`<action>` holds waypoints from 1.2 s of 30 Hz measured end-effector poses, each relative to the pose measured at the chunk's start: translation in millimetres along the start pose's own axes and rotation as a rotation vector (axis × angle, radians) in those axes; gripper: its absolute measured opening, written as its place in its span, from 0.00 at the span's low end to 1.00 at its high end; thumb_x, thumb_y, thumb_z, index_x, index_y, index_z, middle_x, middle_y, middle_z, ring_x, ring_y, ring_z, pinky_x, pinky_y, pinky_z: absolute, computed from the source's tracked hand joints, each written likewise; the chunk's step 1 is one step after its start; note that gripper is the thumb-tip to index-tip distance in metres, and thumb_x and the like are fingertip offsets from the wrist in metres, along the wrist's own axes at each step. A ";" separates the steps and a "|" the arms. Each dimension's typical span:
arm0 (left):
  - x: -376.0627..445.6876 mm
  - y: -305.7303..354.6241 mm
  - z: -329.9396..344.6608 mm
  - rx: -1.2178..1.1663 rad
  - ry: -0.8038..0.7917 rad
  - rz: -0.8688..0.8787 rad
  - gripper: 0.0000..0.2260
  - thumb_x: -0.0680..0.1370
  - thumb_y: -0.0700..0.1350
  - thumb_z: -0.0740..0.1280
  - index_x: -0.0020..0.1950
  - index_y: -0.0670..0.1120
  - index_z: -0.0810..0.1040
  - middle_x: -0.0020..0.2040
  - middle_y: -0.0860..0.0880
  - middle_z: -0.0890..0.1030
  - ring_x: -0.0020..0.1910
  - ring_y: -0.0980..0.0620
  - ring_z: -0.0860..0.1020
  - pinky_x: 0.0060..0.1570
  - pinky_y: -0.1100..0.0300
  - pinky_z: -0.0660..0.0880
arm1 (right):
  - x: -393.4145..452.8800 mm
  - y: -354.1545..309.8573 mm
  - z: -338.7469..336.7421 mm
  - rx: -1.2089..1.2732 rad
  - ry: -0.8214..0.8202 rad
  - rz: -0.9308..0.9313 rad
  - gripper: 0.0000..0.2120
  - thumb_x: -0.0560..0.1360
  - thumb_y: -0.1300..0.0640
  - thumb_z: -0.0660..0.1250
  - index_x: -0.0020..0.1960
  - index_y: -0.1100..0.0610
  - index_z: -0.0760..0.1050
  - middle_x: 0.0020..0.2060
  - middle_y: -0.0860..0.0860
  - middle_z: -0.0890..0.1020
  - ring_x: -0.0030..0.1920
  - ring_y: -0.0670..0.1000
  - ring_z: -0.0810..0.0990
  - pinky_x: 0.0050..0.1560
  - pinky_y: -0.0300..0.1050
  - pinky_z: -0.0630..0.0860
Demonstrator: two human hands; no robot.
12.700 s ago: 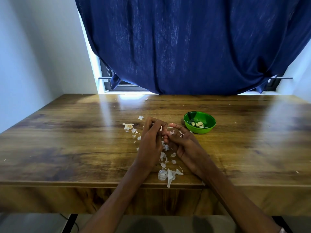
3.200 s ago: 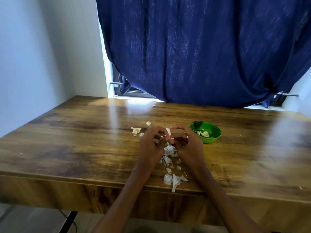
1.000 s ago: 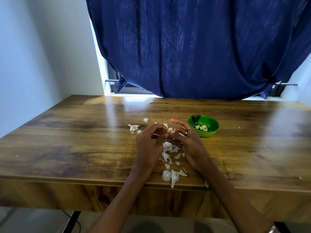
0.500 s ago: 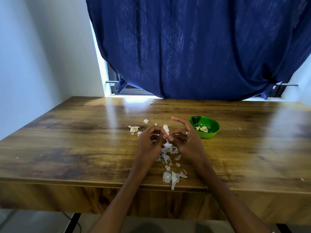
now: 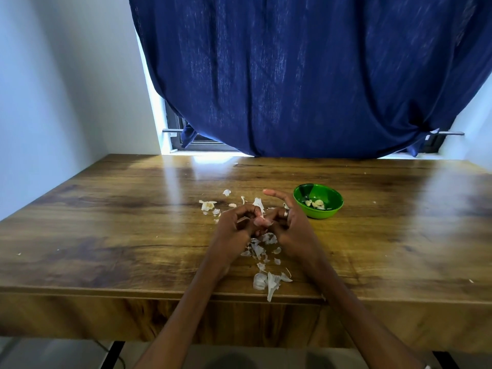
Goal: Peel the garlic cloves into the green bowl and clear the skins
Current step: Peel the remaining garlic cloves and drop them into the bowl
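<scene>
pale garlic clove [image 5: 262,221], papery skin lifting, pinched between left hand [image 5: 234,227] and right hand [image 5: 288,227]

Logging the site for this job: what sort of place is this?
Probably a room in a home, not a fitted kitchen. A glossy wood-grain table stands against a plain white wall, and a dark blue fabric curtain hangs over a window behind it.

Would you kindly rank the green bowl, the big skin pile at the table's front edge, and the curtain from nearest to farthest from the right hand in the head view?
From the right hand:
1. Green bowl, just right.
2. Skin pile, front edge.
3. Curtain, behind the table.
</scene>
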State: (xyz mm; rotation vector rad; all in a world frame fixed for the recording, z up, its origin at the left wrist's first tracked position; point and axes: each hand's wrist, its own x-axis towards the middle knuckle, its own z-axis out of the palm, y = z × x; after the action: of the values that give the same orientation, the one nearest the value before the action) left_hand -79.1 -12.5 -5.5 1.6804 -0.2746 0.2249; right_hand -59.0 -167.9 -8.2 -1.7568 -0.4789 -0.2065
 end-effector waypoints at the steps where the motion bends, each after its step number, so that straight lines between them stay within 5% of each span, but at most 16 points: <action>1: -0.7 0.6 -0.6 -0.009 -0.013 -0.012 0.05 0.78 0.38 0.71 0.45 0.47 0.82 0.43 0.51 0.85 0.42 0.56 0.82 0.44 0.58 0.77 | 0.0 -0.6 0.0 -0.006 -0.008 0.000 0.31 0.76 0.67 0.73 0.71 0.44 0.68 0.48 0.56 0.85 0.51 0.49 0.86 0.53 0.47 0.84; 6: -2.9 3.5 -3.0 -0.042 0.033 0.046 0.04 0.77 0.36 0.71 0.45 0.45 0.82 0.40 0.49 0.85 0.38 0.53 0.82 0.43 0.55 0.80 | -0.5 -6.2 -0.3 0.046 -0.033 0.036 0.30 0.76 0.69 0.71 0.72 0.48 0.67 0.47 0.53 0.87 0.52 0.46 0.86 0.52 0.40 0.82; 11: -2.7 6.5 -1.1 -0.030 0.068 0.070 0.02 0.76 0.35 0.72 0.46 0.41 0.83 0.40 0.48 0.85 0.35 0.53 0.82 0.39 0.60 0.79 | 2.0 -5.8 0.3 0.086 -0.030 0.065 0.28 0.76 0.63 0.74 0.70 0.48 0.67 0.47 0.53 0.87 0.51 0.51 0.86 0.60 0.56 0.81; 17: 0.6 5.5 -1.5 0.063 0.038 0.040 0.02 0.77 0.35 0.71 0.46 0.41 0.84 0.41 0.48 0.86 0.36 0.52 0.83 0.39 0.60 0.80 | 0.9 -4.7 2.2 0.061 -0.021 0.097 0.25 0.75 0.62 0.75 0.65 0.48 0.68 0.45 0.56 0.86 0.47 0.53 0.87 0.55 0.60 0.83; 27: 2.1 2.6 -2.2 0.168 0.014 0.075 0.05 0.79 0.33 0.68 0.49 0.39 0.83 0.43 0.47 0.86 0.40 0.54 0.84 0.40 0.64 0.79 | 0.6 -5.2 2.6 0.083 -0.033 0.111 0.22 0.75 0.68 0.73 0.62 0.54 0.68 0.43 0.62 0.83 0.46 0.58 0.86 0.49 0.52 0.84; 36: 5.4 -4.1 3.6 0.179 0.138 0.201 0.07 0.80 0.31 0.64 0.48 0.40 0.79 0.39 0.54 0.81 0.35 0.59 0.79 0.35 0.65 0.75 | -0.1 -14.2 7.4 0.152 0.060 0.042 0.27 0.75 0.66 0.75 0.68 0.54 0.68 0.43 0.57 0.87 0.47 0.50 0.87 0.49 0.39 0.82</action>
State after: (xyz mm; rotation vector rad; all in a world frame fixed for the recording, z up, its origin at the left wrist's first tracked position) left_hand -72.7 -15.8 -8.2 1.8045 -0.3274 0.5262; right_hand -66.0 -158.4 2.6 -1.6067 -0.4035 -0.1872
